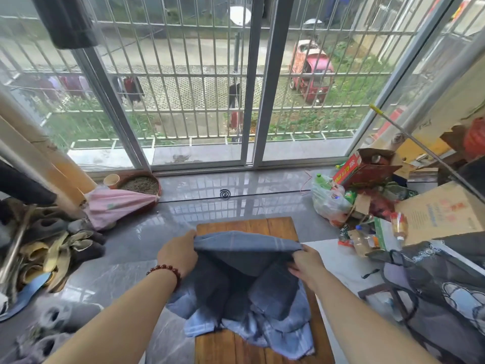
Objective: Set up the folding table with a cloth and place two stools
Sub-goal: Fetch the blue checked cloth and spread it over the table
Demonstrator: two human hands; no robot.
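Note:
A small wooden folding table (246, 224) stands on the grey tiled floor in front of me. A blue-grey checked cloth (252, 285) hangs bunched over its top. My left hand (178, 254), with a red bead bracelet at the wrist, grips the cloth's upper left edge. At the upper right edge my right hand (305, 264) pinches the cloth. Both hands hold the edge raised above the table, and the rest of the cloth droops in folds onto the wood. No stools are in view.
A barred sliding window (252, 101) fills the far wall. Shoes and slippers (57, 248) lie in a pile at the left beside a pink bag (115, 206) and a clay bowl (141, 185). Boxes, bottles and plastic bags (367, 195) crowd the right. A mosquito coil (225, 193) lies on the floor.

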